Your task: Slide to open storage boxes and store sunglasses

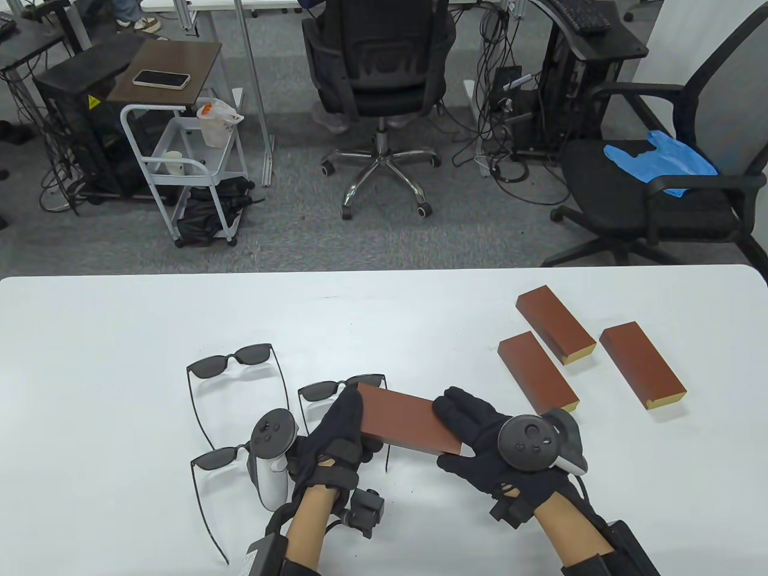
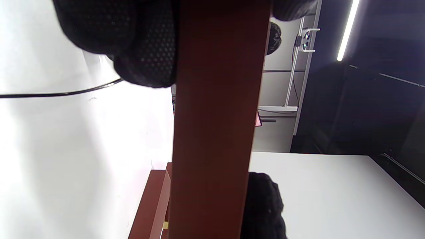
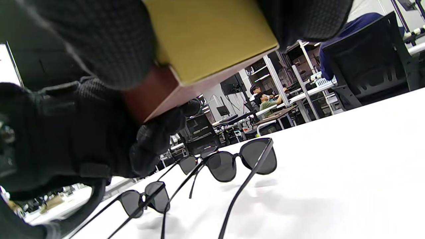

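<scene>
I hold one box (image 1: 408,425) off the table (image 1: 120,336), long axis running left to right between my hands: left hand (image 1: 339,441) clamped on one end, right hand (image 1: 480,438) on the other. Three more boxes (image 1: 555,324) lie right; three sunglasses (image 1: 231,363) left.

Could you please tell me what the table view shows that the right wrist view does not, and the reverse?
Only the table view shows the three boxes lying on the table's right side, and the left hand gripping the held box at its left end. Only the right wrist view shows that box's yellowish end face, pointing at the camera. Both show the right hand gripping the held box, and three pairs of sunglasses on the white table.
</scene>
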